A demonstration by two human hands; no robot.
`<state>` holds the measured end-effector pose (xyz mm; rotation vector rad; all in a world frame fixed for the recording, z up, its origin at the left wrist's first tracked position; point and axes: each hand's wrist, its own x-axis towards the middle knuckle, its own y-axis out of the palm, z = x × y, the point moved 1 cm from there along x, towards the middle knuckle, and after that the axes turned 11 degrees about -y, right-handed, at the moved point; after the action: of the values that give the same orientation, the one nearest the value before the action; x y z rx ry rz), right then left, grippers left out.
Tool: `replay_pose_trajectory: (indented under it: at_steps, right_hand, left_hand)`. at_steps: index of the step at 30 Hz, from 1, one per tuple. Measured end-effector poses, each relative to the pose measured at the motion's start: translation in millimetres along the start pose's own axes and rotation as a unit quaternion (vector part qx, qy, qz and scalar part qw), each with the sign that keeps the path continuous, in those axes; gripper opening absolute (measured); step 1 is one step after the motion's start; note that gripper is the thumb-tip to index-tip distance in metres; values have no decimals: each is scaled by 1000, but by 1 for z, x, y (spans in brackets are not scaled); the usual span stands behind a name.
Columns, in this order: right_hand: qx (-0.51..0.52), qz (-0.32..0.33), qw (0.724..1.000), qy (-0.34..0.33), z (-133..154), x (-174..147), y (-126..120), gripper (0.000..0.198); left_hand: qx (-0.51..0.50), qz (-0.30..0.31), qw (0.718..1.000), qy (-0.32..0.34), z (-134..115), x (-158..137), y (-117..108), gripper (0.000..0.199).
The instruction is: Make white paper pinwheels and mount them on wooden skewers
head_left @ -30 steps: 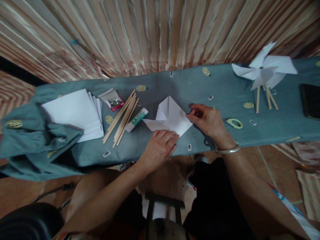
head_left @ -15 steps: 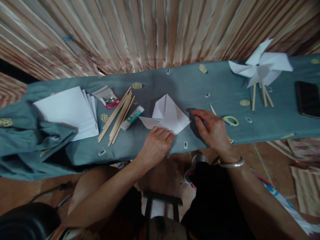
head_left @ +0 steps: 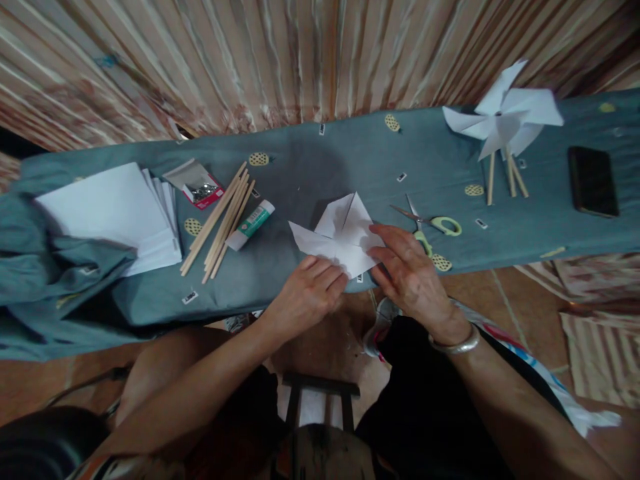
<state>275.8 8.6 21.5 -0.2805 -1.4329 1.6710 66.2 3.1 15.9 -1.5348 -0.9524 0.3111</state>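
A white sheet of paper (head_left: pixel 340 233), cut and partly folded with flaps standing up, lies on the grey-blue cloth (head_left: pixel 310 173) near the table's front edge. My left hand (head_left: pixel 307 293) rests flat on the sheet's near left corner, fingers together. My right hand (head_left: pixel 407 270) lies beside it with its fingertips on the sheet's right edge. Neither hand grips anything. Scissors (head_left: pixel 427 223) with pale green handles lie open on the cloth just right of my right hand.
To the left lie a glue stick (head_left: pixel 250 225), a bundle of wooden sticks (head_left: pixel 220 220), a small packet (head_left: pixel 197 183) and a stack of white paper (head_left: pixel 115 213). At the far right are finished paper pinwheels (head_left: pixel 503 120) on sticks and a black phone (head_left: pixel 593 181). A striped curtain hangs behind.
My right hand left the sheet's right corner, dipped toward the scissors, and came back onto the sheet's right edge. The scissors now lie uncovered. The left hand stayed put.
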Motion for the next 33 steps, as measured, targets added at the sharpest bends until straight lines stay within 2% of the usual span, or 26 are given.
replay_pose_trajectory:
  at_steps: [7, 10, 13, 15, 20, 23, 28, 33]
  right_hand:
    - [-9, 15, 999, -35, 22, 0, 11, 18]
    - [11, 8, 999, -30, 27, 2, 16, 17]
    - [58, -3, 998, -18, 26, 5, 18, 14]
    - [103, -13, 995, 5, 22, 6, 18, 11]
    - [220, -43, 967, 118, 10, 6, 19, 5]
    - [250, -56, 956, 145, 8, 8, 21, 7]
    - [183, -77, 969, 149, 8, 15, 25, 13]
    - [122, -95, 979, 136, 7, 18, 30, 21]
  left_hand:
    - [-18, -32, 997, -61, 17, -8, -7, 21]
    - [-37, -15, 998, -48, 12, -10, -3, 25]
    - [-42, 2, 998, -53, 9, -10, 4, 20]
    - [-58, 6, 996, -67, 10, -9, 7, 18]
    - [-118, -1, 987, -109, 14, -8, 11, 19]
    - [-132, -15, 982, -131, 14, -9, 13, 23]
    - [-115, -16, 988, -99, 12, -10, 12, 36]
    - [-99, -37, 992, -67, 13, -12, 11, 28]
